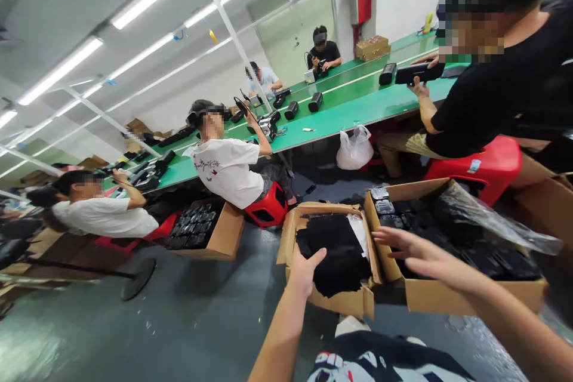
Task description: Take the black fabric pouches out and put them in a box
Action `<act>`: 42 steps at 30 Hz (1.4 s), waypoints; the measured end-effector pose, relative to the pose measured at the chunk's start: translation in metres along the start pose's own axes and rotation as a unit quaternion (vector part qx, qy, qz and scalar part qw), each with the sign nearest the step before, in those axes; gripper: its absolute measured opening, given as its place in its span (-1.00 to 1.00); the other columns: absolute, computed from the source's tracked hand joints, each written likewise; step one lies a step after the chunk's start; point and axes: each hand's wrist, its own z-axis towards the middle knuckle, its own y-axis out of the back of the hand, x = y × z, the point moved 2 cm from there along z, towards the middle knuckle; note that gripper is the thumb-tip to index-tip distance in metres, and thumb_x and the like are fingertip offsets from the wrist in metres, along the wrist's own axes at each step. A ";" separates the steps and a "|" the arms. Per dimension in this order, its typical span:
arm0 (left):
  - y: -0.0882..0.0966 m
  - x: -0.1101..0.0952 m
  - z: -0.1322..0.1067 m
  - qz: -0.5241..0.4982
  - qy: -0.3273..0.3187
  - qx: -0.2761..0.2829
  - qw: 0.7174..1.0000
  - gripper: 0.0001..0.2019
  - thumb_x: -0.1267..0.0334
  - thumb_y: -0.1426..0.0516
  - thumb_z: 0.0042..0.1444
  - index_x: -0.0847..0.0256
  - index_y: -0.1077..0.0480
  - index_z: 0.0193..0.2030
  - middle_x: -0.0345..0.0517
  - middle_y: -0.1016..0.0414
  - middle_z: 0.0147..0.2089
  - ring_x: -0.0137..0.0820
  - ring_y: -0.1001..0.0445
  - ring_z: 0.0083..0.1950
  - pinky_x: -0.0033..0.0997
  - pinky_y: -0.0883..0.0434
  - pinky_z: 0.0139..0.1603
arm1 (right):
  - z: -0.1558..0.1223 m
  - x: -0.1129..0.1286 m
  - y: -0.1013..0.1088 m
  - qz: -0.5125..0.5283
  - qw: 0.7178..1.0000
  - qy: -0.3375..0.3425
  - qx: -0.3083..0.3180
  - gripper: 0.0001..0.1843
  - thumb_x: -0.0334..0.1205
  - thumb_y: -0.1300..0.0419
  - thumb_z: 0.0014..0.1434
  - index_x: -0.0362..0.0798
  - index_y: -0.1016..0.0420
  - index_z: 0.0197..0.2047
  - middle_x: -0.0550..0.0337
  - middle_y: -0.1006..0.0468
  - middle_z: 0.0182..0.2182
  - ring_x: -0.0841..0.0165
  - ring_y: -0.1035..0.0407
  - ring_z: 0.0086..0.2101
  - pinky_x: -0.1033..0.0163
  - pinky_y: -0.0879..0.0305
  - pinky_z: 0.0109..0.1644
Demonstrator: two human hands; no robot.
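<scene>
Grey, glossy concrete floor (179,322) fills the near part of a workshop lit by long ceiling tubes. Nearest, the left hand (307,271) grips the near edge of a small torn brown cardboard box (331,304), fingers curled over the rim and thumb up, beside the black fabric-like pieces (340,256) piled inside. Just right of it, the right hand (414,250) hovers flat and open, fingers spread, holding nothing, over the left end of a larger brown cardboard box (470,295) touching the first; that box holds black rectangular parts (385,206) under a crumpled clear plastic sheet (492,218). Farther left, a third open carton of black parts (201,230) sits on the floor. Beyond, people sit on red plastic stools (486,164) at a long green workbench (358,101) that runs from right to far left, with black devices lying along it. A white plastic bag (354,148) hangs below the bench edge.
</scene>
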 end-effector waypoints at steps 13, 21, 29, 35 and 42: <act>0.006 -0.035 0.110 0.026 -0.003 0.161 0.987 -0.49 0.33 -0.30 -0.35 0.24 -0.34 -0.14 0.05 -0.45 -0.08 -0.15 -0.37 -0.03 -0.11 -0.20 0.08 | 0.131 -0.013 -0.082 0.053 0.997 -0.026 -0.047 -0.52 -0.16 -0.33 -0.25 -0.02 -0.39 -0.18 0.13 -0.54 -0.27 0.17 -0.38 -0.19 0.05 -0.23 -0.01; -0.016 -0.048 0.180 0.018 0.034 0.129 0.991 -0.52 0.33 -0.29 -0.35 0.24 -0.34 -0.18 0.04 -0.47 -0.12 -0.15 -0.39 -0.07 -0.11 -0.22 0.04 | 0.205 0.005 -0.065 0.082 0.992 -0.073 -0.057 -0.66 -0.21 -0.28 -0.21 -0.03 -0.39 -0.28 0.18 -0.56 -0.38 0.22 -0.43 -0.32 0.12 -0.29 -0.13; -0.074 -0.020 0.309 -0.023 0.083 0.106 0.991 -0.51 0.30 -0.29 -0.34 0.27 -0.34 -0.17 0.06 -0.48 -0.14 -0.17 -0.42 -0.10 -0.15 -0.27 -0.01 | 0.328 0.000 0.032 0.129 0.982 -0.133 -0.025 -0.65 -0.20 -0.28 -0.23 -0.04 -0.36 -0.29 0.20 -0.57 -0.43 0.23 -0.44 -0.35 0.17 -0.30 -0.19; -0.122 0.011 0.403 -0.075 0.088 0.092 0.989 -0.68 0.21 -0.20 -0.16 0.28 -0.37 -0.22 0.01 -0.51 -0.22 -0.27 -0.44 -0.12 -0.27 -0.29 -0.02 | 0.423 -0.001 0.117 0.114 0.984 -0.134 -0.018 -0.60 -0.21 -0.27 -0.21 -0.07 -0.34 -0.23 0.16 -0.57 -0.37 0.23 -0.43 -0.32 0.20 -0.32 -0.22; -0.183 -0.017 0.518 -0.011 -0.016 0.112 0.994 -0.55 0.17 -0.19 -0.16 0.29 -0.34 -0.09 0.04 -0.47 -0.12 -0.24 -0.38 -0.03 -0.20 -0.23 0.06 | 0.532 0.049 0.164 0.106 0.988 -0.109 -0.034 -0.62 -0.26 -0.28 -0.23 -0.07 -0.35 -0.26 0.15 -0.57 -0.49 0.25 -0.44 -0.49 0.19 -0.36 -0.40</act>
